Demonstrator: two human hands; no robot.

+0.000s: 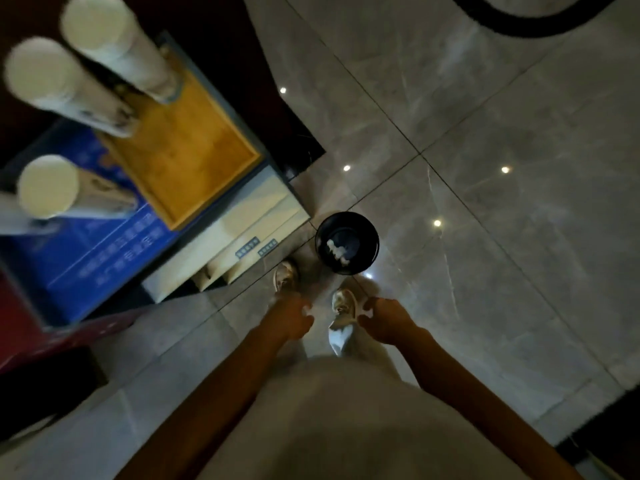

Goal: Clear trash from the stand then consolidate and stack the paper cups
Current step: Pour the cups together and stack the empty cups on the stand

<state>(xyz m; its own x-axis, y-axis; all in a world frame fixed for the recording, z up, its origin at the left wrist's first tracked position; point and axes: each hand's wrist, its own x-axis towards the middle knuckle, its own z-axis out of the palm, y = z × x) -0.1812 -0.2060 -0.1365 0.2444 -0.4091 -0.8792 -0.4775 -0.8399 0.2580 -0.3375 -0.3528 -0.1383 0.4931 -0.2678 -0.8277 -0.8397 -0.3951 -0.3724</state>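
While both hands pinch white scraps, bin just beyond, open floor right

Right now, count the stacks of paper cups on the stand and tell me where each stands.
3. Two on the wooden tray: back stack, middle stack. A third, the near stack, stands on the blue surface. More may lie beyond the left edge.

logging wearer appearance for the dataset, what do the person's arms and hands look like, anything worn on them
Both arms are bare from the frame edge to the wrist, with no sleeves visible. The left hand and right hand show no gloves; the blur hides any rings or watch.
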